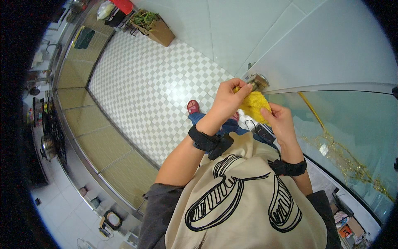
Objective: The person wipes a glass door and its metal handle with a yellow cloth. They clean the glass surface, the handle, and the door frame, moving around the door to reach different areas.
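Observation:
A yellow cloth (255, 104) hangs between my two hands, close to a metal door handle (259, 81) on a white door. My left hand (230, 96) pinches the cloth's upper left part between thumb and fingers, right beside the handle. With thumb and fingers, my right hand (279, 119) grips the cloth's right edge. Part of the handle is hidden behind my left fingers and the cloth. Black straps circle both wrists, and a beige apron (248, 193) with black line drawings covers my front.
The door's glass panel (348, 130) with gold decoration stands at the right. A long counter with cabinets (99, 149) curves along the left, bearing a metal pot (48, 147). A cardboard box (161, 32) with green plants sits at the wall on the checkered floor (140, 81).

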Tool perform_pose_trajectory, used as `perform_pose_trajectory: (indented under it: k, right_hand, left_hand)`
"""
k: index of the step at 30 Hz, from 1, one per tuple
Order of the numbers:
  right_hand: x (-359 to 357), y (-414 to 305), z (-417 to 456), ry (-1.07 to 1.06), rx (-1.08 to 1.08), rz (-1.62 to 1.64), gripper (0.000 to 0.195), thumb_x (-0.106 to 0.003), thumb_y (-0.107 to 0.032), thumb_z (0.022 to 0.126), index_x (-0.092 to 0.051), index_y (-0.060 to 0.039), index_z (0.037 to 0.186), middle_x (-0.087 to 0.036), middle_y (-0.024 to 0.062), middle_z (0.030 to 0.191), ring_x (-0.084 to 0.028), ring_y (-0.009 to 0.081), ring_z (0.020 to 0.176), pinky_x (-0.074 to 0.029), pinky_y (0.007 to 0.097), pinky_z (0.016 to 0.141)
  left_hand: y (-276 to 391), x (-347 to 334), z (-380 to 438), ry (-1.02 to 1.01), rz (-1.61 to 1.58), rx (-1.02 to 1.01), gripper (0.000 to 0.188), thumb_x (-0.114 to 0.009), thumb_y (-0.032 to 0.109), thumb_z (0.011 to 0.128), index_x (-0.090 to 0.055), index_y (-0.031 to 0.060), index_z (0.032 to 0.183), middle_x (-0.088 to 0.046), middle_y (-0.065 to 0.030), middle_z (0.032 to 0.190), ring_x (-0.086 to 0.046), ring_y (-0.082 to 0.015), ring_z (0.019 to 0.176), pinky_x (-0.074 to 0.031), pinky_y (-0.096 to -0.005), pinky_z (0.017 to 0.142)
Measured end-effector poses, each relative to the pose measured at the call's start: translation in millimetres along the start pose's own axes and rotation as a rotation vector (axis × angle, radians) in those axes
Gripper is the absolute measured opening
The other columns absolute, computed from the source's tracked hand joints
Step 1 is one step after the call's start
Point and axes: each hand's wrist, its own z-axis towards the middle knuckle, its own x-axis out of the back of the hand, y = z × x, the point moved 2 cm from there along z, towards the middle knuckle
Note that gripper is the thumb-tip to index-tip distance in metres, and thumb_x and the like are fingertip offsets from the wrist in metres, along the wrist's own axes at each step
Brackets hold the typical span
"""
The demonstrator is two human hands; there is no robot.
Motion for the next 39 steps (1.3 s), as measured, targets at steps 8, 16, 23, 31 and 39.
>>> perform_pose_trajectory:
  k: [8,16,23,31,39]
  right_hand:
    - [-26.4,-12.6,17.3,0.03,-0.052,-0.212,0.029,-0.074,-0.023,0.085,-0.064,0.0033,0.079,-0.063,0.0004,0.07,-0.056,0.0062,0.064,-0.045,0.0234,0.057]
    - [-1.0,-3.6,-11.5,-0.047,-0.057,0.091,0.023,-0.066,-0.015,0.091,-0.069,0.0065,0.098,-0.067,0.0017,0.082,-0.059,0.0071,0.071,-0.047,0.0226,0.065]
    - [-22.8,-12.4,5.9,0.075,-0.064,-0.148,0.022,-0.068,-0.014,0.09,-0.069,0.0069,0.092,-0.065,0.0013,0.078,-0.058,0.0058,0.068,-0.045,0.0217,0.058]
    - [27.1,16.9,-18.6,0.069,-0.081,-0.113,0.019,-0.07,-0.01,0.088,-0.068,0.0085,0.089,-0.065,0.0019,0.077,-0.057,0.0053,0.067,-0.045,0.0216,0.057]
    - [80.0,46.0,-57.3,0.119,-0.147,-0.118,0.021,-0.068,-0.003,0.087,-0.066,0.0074,0.106,-0.071,0.0085,0.094,-0.065,0.0106,0.08,-0.052,0.0227,0.071]
  left_hand:
    - [11.2,7.1,-1.9,-0.105,-0.128,0.163,0.022,-0.066,0.02,0.088,-0.063,-0.0003,0.081,-0.06,-0.0015,0.072,-0.053,-0.008,0.063,-0.043,-0.0246,0.056]
    - [5.8,7.7,-4.8,-0.11,-0.071,0.15,0.018,-0.063,0.023,0.092,-0.064,0.0055,0.088,-0.06,0.0027,0.073,-0.053,-0.0055,0.062,-0.038,-0.0204,0.054]
    - [8.1,3.5,-8.1,-0.08,-0.118,0.134,0.018,-0.062,0.023,0.093,-0.063,0.0057,0.087,-0.058,0.0032,0.073,-0.05,-0.0047,0.062,-0.037,-0.021,0.055]
    - [6.9,-2.0,-7.0,0.001,0.028,0.022,0.021,-0.062,0.02,0.092,-0.064,-0.0003,0.092,-0.06,0.0004,0.075,-0.051,-0.0065,0.066,-0.041,-0.0234,0.059]
    - [5.3,-1.1,-12.3,-0.075,-0.028,0.008,0.026,-0.06,0.03,0.095,-0.065,0.0044,0.095,-0.06,0.0017,0.075,-0.052,-0.0069,0.071,-0.039,-0.0232,0.069]
